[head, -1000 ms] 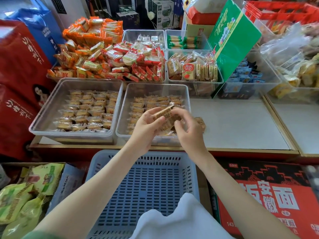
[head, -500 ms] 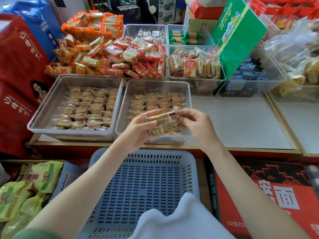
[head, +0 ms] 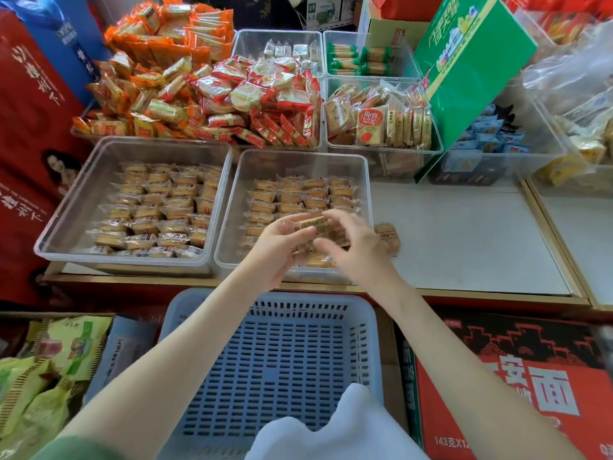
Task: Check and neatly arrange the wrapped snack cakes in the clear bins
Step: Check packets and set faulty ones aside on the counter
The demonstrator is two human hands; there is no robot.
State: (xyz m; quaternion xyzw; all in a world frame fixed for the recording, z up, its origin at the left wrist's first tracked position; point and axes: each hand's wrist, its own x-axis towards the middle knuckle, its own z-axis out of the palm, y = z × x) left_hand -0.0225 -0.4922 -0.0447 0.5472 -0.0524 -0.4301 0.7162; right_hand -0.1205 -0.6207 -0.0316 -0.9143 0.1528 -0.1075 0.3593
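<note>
Two clear bins stand side by side on the counter, each with rows of wrapped snack cakes. The left bin [head: 66,207] is nearly full of cakes [head: 156,210]. Over the near part of the right bin [head: 366,180] my left hand [head: 278,247] and my right hand [head: 351,247] hold one wrapped cake [head: 315,224] between them, pinched at its ends by fingers and thumbs. Rows of cakes [head: 298,194] fill the far half of that bin. Another wrapped cake [head: 387,237] lies on the counter just right of the bin.
A blue slotted basket [head: 275,353] sits below the counter edge in front of me. Behind the bins are heaps of red and orange snack packs [head: 212,94], a bin of yellow packs [head: 381,121] and a tilted green box [head: 471,61]. Grey countertop [head: 464,234] spreads to the right.
The cake was held flat with its label towards me half a second ago; now it is turned edge-on and my hands have closed in around it, a little farther over the bin.
</note>
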